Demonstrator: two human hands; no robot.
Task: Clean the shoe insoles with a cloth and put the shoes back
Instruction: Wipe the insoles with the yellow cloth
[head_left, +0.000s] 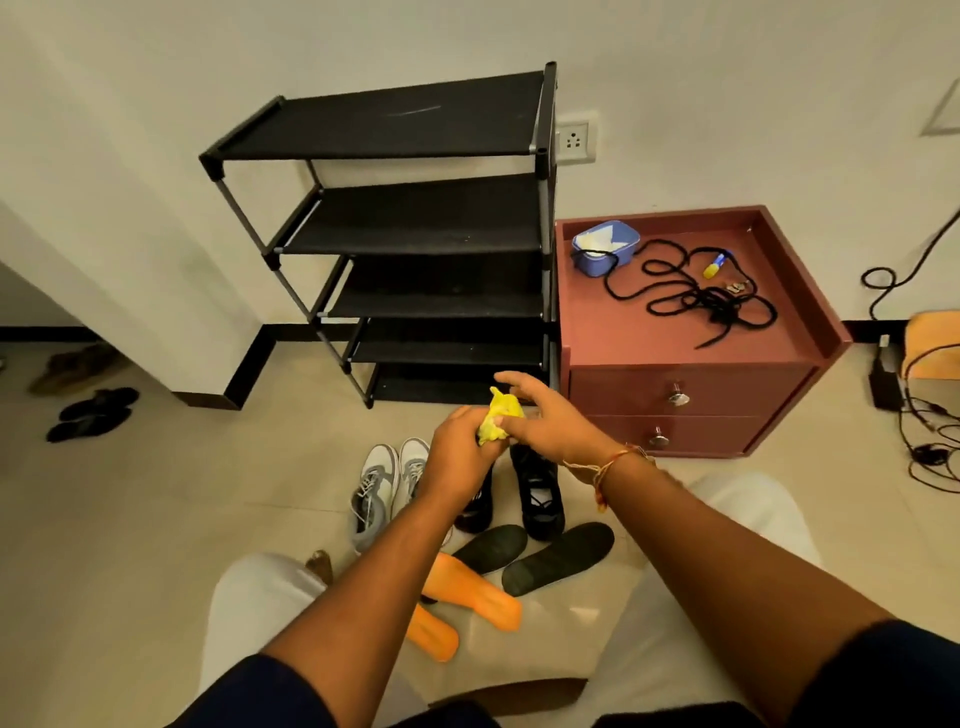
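A bunched yellow cloth (497, 414) is held in front of me, above the shoes. My left hand (460, 447) grips its lower part. My right hand (545, 413) pinches it with thumb and a finger, the other fingers spread. On the floor stand a pair of grey-white sneakers (387, 486) and a pair of black shoes (537, 493), partly hidden by my hands. Nearer me lie two black insoles (558, 558) and two orange insoles (475, 592).
A black shoe rack (415, 234) with bare shelves stands against the wall. To its right is a maroon bedside cabinet (691, 374) with a black cable and a blue box on top. Dark sandals (93, 413) lie far left; cables trail at far right.
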